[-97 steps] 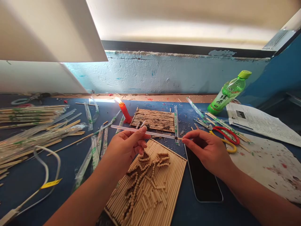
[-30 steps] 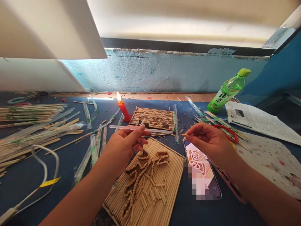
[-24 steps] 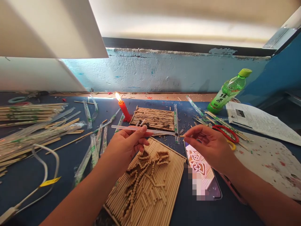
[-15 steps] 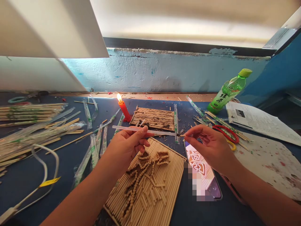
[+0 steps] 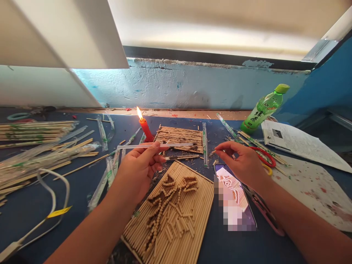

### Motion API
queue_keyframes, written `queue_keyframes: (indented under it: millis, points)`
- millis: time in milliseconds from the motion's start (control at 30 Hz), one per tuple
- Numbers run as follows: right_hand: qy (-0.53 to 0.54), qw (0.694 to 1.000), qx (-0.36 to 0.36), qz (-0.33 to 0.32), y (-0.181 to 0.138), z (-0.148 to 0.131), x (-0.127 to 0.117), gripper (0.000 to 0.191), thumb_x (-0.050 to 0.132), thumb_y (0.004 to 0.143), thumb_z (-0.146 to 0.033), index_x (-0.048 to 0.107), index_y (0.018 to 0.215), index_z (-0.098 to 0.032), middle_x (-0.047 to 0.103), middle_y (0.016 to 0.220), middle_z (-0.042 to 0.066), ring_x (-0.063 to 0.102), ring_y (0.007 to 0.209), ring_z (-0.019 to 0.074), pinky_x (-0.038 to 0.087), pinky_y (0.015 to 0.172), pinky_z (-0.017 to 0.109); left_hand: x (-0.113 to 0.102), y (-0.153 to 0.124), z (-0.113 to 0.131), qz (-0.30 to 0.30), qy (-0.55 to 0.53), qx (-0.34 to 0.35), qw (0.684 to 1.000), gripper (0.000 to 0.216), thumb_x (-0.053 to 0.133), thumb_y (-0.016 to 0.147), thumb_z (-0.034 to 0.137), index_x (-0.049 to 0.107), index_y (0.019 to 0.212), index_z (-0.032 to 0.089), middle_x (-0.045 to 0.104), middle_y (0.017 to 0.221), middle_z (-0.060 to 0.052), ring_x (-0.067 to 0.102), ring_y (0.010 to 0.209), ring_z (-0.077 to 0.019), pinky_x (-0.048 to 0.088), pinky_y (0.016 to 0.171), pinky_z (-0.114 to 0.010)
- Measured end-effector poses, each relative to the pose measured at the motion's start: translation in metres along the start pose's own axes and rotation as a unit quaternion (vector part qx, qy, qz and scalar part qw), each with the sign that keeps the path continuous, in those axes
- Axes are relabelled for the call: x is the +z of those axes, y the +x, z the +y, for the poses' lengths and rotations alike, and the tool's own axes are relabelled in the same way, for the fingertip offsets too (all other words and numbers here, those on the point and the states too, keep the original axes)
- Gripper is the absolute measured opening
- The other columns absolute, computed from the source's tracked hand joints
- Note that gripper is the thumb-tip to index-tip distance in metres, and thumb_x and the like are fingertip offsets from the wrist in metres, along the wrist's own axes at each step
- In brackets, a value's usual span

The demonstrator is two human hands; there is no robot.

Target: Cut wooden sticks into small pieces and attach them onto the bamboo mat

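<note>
My left hand [image 5: 139, 168] is closed round a long translucent glue stick [image 5: 176, 145], held level above the table, its right tip over the small stick mat [image 5: 180, 138]. My right hand [image 5: 240, 161] pinches a tiny wooden stick piece [image 5: 213, 152] between thumb and forefinger, a short gap right of the glue stick's tip. Below both hands lies a bamboo stick board [image 5: 176, 216] with small stick pieces glued on in a pattern. A lit red candle [image 5: 145, 128] stands just behind my left hand.
A lit phone [image 5: 233, 200] lies right of the board. Red and yellow scissors [image 5: 264, 158], a green tea bottle [image 5: 261, 110] and a printed paper [image 5: 299, 145] sit at the right. Chopstick bundles and wrappers [image 5: 35, 146] cover the left; a white cable [image 5: 52, 205] lies near left.
The phone screen lit up. My left hand has drawn the glue stick left and up, away from the stick piece; my right hand has lifted slightly with the piece.
</note>
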State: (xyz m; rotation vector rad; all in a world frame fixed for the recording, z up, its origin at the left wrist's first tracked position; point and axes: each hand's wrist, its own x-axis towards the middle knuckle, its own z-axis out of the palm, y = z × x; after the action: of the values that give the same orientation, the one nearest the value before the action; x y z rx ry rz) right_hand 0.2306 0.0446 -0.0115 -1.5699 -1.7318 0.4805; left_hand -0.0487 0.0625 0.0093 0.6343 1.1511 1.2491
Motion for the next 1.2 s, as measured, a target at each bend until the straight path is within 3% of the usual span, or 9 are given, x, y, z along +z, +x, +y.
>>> queue_keyframes:
  millis: [233,500,667,1067,1200]
  points:
    - [-0.066,0.996,-0.054,-0.029,0.008,-0.005,0.008,0.012,0.069,0.095,-0.030,0.078,0.100,-0.023,0.077,0.082,0.002,0.064,0.065,0.0193,0.048,0.066,0.034,-0.002,-0.003,0.005,-0.001,-0.016,0.012,1.000,0.028,0.088,0.079,0.031,0.074,0.093,0.012,0.076,0.093,-0.007,0.058,0.060,-0.0075,0.049,0.048,-0.015]
    - [-0.089,0.989,-0.092,-0.069,0.025,0.004,0.026,0.010,0.067,0.098,-0.024,0.076,0.094,-0.022,0.080,0.093,0.004,0.073,0.080,0.0207,0.055,0.077,0.035,-0.003,-0.005,0.008,-0.006,-0.015,0.005,1.000,0.029,0.087,0.080,0.030,0.075,0.095,0.010,0.075,0.088,-0.007,0.058,0.060,-0.0083,0.048,0.048,-0.016]
    - [-0.103,0.987,-0.092,-0.081,0.027,0.014,0.031,0.017,0.066,0.103,-0.033,0.072,0.105,-0.017,0.075,0.102,0.004,0.072,0.087,0.0186,0.061,0.082,0.039,-0.002,-0.006,0.008,-0.009,-0.018,0.008,1.000,0.028,0.088,0.079,0.030,0.075,0.094,0.010,0.076,0.092,-0.008,0.058,0.061,-0.0084,0.049,0.048,-0.016]
    - [-0.099,0.989,-0.064,-0.086,0.026,0.017,0.034,0.018,0.065,0.103,-0.033,0.071,0.109,-0.017,0.074,0.108,0.006,0.072,0.089,0.0191,0.061,0.081,0.039,-0.001,-0.007,0.009,-0.009,-0.033,0.012,0.999,0.024,0.087,0.080,0.028,0.074,0.089,0.011,0.077,0.088,-0.008,0.060,0.060,-0.0084,0.050,0.049,-0.015]
    - [-0.074,0.995,-0.038,-0.061,0.029,0.016,0.033,0.017,0.068,0.100,-0.034,0.073,0.102,-0.018,0.076,0.095,0.004,0.071,0.080,0.0186,0.060,0.078,0.037,0.000,-0.007,0.009,-0.009,-0.034,0.012,0.999,0.022,0.087,0.081,0.027,0.074,0.088,0.011,0.076,0.085,-0.007,0.060,0.059,-0.0082,0.050,0.049,-0.014]
